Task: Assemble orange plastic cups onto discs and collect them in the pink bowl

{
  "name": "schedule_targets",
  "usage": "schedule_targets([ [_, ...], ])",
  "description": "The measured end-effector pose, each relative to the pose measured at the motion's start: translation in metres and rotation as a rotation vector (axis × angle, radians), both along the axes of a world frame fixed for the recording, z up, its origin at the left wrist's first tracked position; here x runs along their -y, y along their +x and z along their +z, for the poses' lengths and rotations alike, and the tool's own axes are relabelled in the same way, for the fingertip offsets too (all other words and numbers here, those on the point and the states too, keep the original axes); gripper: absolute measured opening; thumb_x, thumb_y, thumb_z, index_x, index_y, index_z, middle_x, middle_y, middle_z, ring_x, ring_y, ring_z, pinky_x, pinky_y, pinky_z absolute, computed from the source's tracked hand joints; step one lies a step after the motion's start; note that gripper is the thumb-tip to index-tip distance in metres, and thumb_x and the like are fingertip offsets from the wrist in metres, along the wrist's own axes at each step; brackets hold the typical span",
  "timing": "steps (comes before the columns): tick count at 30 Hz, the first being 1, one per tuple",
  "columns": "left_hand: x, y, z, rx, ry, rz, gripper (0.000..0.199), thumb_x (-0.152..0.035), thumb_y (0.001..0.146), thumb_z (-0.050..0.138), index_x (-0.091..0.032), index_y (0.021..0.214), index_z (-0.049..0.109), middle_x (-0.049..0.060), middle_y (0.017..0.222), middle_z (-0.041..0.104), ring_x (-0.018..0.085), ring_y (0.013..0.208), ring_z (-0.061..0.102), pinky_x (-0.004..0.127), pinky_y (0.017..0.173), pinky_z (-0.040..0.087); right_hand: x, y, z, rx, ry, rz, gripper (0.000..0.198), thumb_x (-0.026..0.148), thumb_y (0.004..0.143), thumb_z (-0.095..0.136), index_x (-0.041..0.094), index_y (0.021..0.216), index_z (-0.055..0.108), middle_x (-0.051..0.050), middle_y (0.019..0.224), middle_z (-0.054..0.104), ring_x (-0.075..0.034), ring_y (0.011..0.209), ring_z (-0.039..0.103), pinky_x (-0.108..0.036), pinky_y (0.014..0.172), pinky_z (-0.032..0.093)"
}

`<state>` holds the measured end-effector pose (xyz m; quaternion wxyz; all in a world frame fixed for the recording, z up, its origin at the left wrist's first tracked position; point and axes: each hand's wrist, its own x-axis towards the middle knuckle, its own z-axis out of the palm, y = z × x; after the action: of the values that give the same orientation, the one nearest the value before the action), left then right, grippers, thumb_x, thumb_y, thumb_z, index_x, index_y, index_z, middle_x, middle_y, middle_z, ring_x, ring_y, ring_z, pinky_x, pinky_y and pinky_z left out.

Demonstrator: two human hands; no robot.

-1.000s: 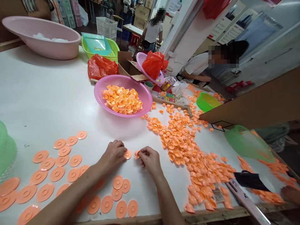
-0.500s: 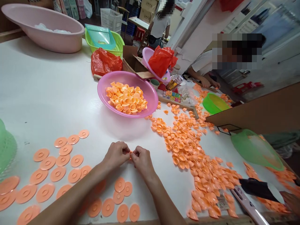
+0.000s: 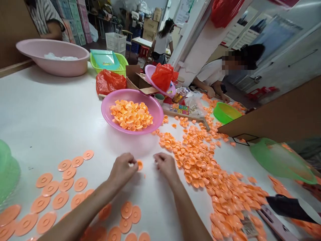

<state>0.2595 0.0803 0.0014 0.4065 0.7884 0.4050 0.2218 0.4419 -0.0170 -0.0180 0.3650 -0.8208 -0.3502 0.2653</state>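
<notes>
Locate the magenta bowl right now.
Head view, just left of centre: the magenta bowl sits on the white table beyond the left hand, a red bag behind its left side.

forearms [image 3: 90,206]: angled forward | left hand [image 3: 122,168]: pinching | right hand [image 3: 166,165]: loosely unclenched, exact pose uncertain through blur

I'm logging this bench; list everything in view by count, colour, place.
table: 1, white, foreground
basin: 1, pale pink, back left
bowls: 2, pink, centre and behind
cups: many, orange, bowl and right
discs: many, orange, front left
tubs: 4, green, left, back, two right
red bags: 3, red, back
cartons: several, brown, back
people: 3, white or striped tops, back
clutter: uncounted, mixed, back
left hand: 1, bare, at orange piece
right hand: 1, bare, front centre
</notes>
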Motion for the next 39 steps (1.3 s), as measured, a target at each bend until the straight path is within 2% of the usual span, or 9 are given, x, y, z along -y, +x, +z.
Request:
schedule_targets([
  [3, -0.045, 0.021, 0.052, 0.171, 0.179, 0.173, 0.014, -0.026, 0.079, 0.058, -0.017, 0.07, 0.065, 0.001, 0.074, 0.065, 0.015, 0.072, 0.059, 0.028, 0.07, 0.044, -0.012, 0.055, 0.004, 0.434, 0.05, -0.254, 0.024, 0.032, 0.077, 0.058, 0.015, 0.09, 0.069, -0.011, 0.087, 0.068, -0.022, 0.077, 0.061, -0.031, 0.071, 0.046],
  [5, -0.07, 0.028, 0.08, 0.212, 0.247, 0.216, 0.018, -0.031, 0.079, 0.063, -0.017, 0.087, 0.069, 0.003, 0.09, 0.068, 0.016, 0.081, 0.06, 0.029, 0.076, 0.045, -0.016, 0.075, 0.001, 0.492, -0.008, -0.238, 0.022, 0.029, 0.073, 0.061, 0.015, 0.087, 0.069, -0.012, 0.09, 0.067, -0.022, 0.081, 0.059, -0.032, 0.075, 0.045],
  [7, -0.077, 0.019, 0.088, 0.152, 0.242, 0.094, 0.019, -0.032, 0.079, 0.063, -0.018, 0.091, 0.069, 0.003, 0.092, 0.067, 0.016, 0.081, 0.06, 0.029, 0.074, 0.045, -0.013, 0.081, -0.006, 0.464, -0.032, -0.189, 0.017, 0.027, 0.07, 0.061, 0.016, 0.081, 0.068, -0.009, 0.087, 0.066, -0.021, 0.079, 0.058, -0.032, 0.076, 0.045],
  [12, -0.017, -0.074, 0.028, -0.229, 0.137, -0.536, 0.015, -0.014, 0.07, 0.064, -0.023, 0.082, 0.067, 0.001, 0.088, 0.064, 0.019, 0.084, 0.057, 0.031, 0.074, 0.041, 0.023, 0.063, -0.019, 0.422, -0.005, -0.156, 0.019, 0.02, 0.068, 0.053, 0.016, 0.08, 0.067, -0.009, 0.091, 0.065, -0.019, 0.075, 0.06, -0.031, 0.072, 0.048],
  [17, 0.033, -0.137, -0.03, -0.357, 0.126, -0.546, 0.031, -0.001, 0.062, 0.055, -0.023, 0.082, 0.062, 0.002, 0.096, 0.06, 0.019, 0.084, 0.051, 0.03, 0.07, 0.036, 0.062, 0.021, -0.018, 0.057, 0.072, -0.259, 0.02, 0.033, 0.071, 0.058, 0.016, 0.08, 0.065, -0.006, 0.078, 0.065, -0.014, 0.05, 0.056, -0.028, 0.049, 0.049],
  [21, 0.025, -0.095, -0.037, -0.256, 0.214, -0.437, 0.013, -0.009, 0.079, 0.053, -0.02, 0.081, 0.06, 0.004, 0.091, 0.058, 0.02, 0.088, 0.05, 0.032, 0.074, 0.038, 0.059, -0.021, -0.012, -0.309, 0.126, -0.292, 0.028, 0.041, 0.066, 0.069, 0.017, 0.078, 0.063, -0.001, 0.059, 0.062, -0.014, 0.046, 0.055, -0.025, 0.042, 0.047],
  [26, 0.021, -0.029, -0.036, -0.205, 0.295, -0.423, 0.01, -0.019, 0.086, 0.054, -0.021, 0.082, 0.064, 0.005, 0.09, 0.059, 0.021, 0.088, 0.05, 0.035, 0.076, 0.038, 0.038, -0.057, -0.009, -0.444, 0.112, -0.181, 0.026, 0.041, 0.067, 0.068, 0.018, 0.073, 0.059, 0.004, 0.047, 0.055, -0.01, 0.038, 0.047, -0.019, 0.034, 0.037],
  [32, 0.027, -0.033, -0.047, -0.142, 0.273, -0.38, 0.009, -0.027, 0.087, 0.059, -0.023, 0.086, 0.067, 0.005, 0.094, 0.061, 0.021, 0.09, 0.051, 0.037, 0.078, 0.036, 0.031, -0.072, -0.01, -0.399, 0.009, -0.072, 0.014, 0.033, 0.074, 0.058, 0.019, 0.074, 0.058, 0.006, 0.046, 0.053, -0.01, 0.037, 0.045, -0.02, 0.036, 0.036],
  [39, 0.025, -0.034, -0.042, -0.122, 0.215, -0.372, 0.018, -0.02, 0.084, 0.057, -0.02, 0.069, 0.066, 0.004, 0.084, 0.061, 0.02, 0.084, 0.051, 0.037, 0.076, 0.036, 0.023, -0.083, -0.008, -0.014, 0.011, 0.12, 0.013, 0.017, 0.074, 0.049, 0.022, 0.063, 0.049, 0.005, 0.051, 0.053, -0.012, 0.045, 0.048, -0.022, 0.047, 0.036],
])
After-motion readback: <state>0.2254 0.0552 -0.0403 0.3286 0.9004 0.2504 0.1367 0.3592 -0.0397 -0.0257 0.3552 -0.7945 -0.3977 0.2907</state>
